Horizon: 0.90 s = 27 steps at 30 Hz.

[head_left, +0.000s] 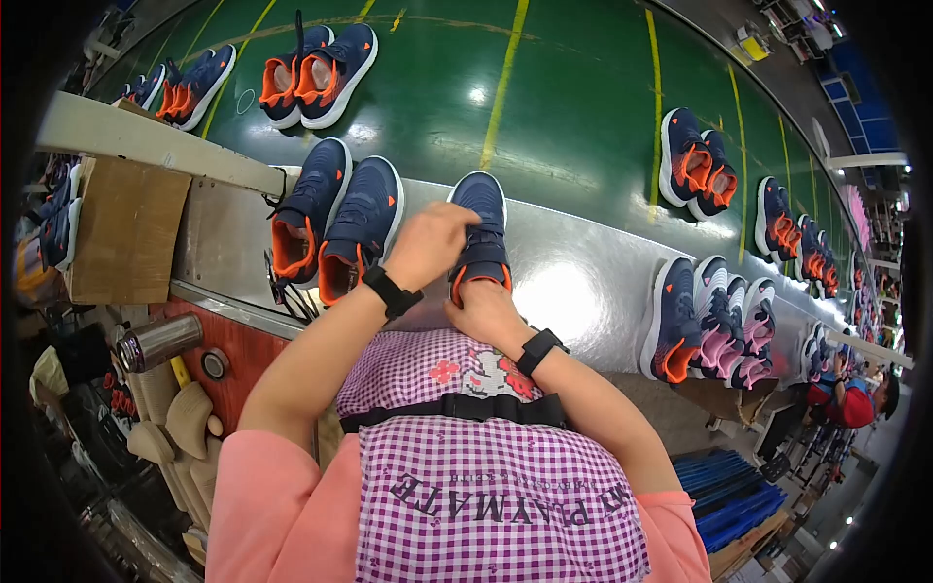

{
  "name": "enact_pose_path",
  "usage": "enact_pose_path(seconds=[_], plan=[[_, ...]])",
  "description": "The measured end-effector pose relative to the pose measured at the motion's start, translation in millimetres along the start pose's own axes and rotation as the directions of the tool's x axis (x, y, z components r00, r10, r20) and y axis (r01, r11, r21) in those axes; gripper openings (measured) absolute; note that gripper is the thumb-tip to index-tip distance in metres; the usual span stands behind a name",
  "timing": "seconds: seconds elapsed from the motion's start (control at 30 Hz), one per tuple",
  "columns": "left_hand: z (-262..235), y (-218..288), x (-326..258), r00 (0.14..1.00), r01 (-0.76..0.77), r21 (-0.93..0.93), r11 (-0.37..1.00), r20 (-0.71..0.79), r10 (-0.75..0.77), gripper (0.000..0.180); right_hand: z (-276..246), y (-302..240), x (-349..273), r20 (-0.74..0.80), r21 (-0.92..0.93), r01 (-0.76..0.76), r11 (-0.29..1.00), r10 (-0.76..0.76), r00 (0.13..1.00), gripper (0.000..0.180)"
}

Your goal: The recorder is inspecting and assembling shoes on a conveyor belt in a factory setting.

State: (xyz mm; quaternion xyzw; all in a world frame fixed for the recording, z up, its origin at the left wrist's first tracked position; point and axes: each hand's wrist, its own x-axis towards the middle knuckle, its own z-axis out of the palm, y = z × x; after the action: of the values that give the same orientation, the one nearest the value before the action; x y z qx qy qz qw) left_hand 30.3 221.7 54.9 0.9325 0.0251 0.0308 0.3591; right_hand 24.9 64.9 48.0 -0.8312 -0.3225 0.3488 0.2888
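**Both hands on one navy sneaker**

Navy sneaker [480, 233] stands on the metal counter [573, 282], just right of a matching pair [335, 228]. Left hand [428, 243]: fingers curled over its laces. Right hand [486, 309]: fingers closed on its orange-lined heel. Containers: a steel flask [158, 341] lies lower left, contents not visible.
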Motion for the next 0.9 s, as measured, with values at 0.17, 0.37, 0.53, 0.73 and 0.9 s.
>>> enact_pose_path(seconds=[0.17, 0.37, 0.53, 0.73, 0.9], plan=[[4.6, -12.7, -13.3, 0.974, 0.208, -0.074, 0.975, -0.072, -0.213, 0.018, -2.9, -4.6, 2.0, 0.047, -0.052, 0.000, 0.999, 0.003, 0.999, 0.033], [18.0, -16.3, -5.2, 0.986, 0.156, -0.012, 0.988, -0.063, -0.157, 0.013, -1.6, -3.3, 1.0, 0.041, -0.031, -0.009, 0.999, 0.010, 0.999, 0.033], [15.6, -16.5, 11.4, 0.995, -0.032, 0.297, 0.954, 0.098, 0.003, 0.009, -0.1, -2.8, 2.5, 0.040, -0.036, -0.029, 0.999, 0.030, 0.999, 0.032], [19.3, -13.3, 17.0, 0.981, -0.168, 0.459, 0.872, 0.164, 0.103, 0.006, 1.3, -1.0, 2.9, 0.025, 0.001, -0.025, 1.000, 0.025, 0.999, 0.031], [23.0, -7.7, 7.2, 0.983, -0.178, 0.524, 0.833, 0.047, 0.180, 0.009, 0.4, -2.9, 2.5, 0.026, 0.000, -0.042, 0.999, 0.041, 0.999, 0.028]])
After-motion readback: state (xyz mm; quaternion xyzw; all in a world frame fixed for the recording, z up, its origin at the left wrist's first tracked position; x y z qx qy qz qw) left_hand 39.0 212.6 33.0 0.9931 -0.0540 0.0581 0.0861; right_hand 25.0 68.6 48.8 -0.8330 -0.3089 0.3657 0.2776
